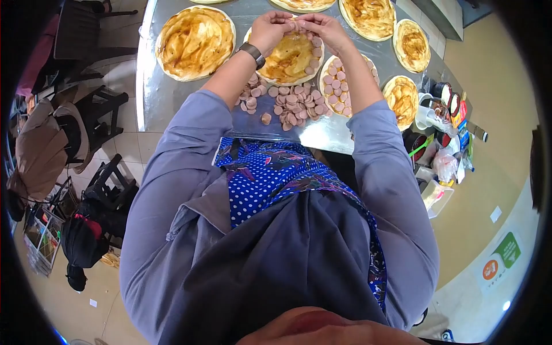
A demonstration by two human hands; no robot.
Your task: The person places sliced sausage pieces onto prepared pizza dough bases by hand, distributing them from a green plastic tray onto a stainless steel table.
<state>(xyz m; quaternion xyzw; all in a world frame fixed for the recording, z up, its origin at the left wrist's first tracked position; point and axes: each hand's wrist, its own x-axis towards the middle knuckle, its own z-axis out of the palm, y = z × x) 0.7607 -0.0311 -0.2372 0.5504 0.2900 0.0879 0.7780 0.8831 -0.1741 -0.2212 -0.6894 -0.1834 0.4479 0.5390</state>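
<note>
Over a round dough base (280, 64) smeared with brown sauce, my left hand (272, 31) and my right hand (325, 32) meet at the fingertips. Both are closed in a pinch around small pink sausage slices, largely hidden by the fingers. Along the right rim of this base lies a curved row of sausage slices (314, 53). Just below it, a heap of loose sausage slices (298, 104) rests on the metal table (190, 86). To the right, partly behind my right forearm, sits another base (336, 86) dotted with slices.
More sauced bases surround the hands: a large one (195, 43) at left, others at upper right (368, 17) and right (401, 101). Jars, tubs and packets (443, 123) crowd the table's right end. Dark chairs (98, 118) stand on the tiled floor at left.
</note>
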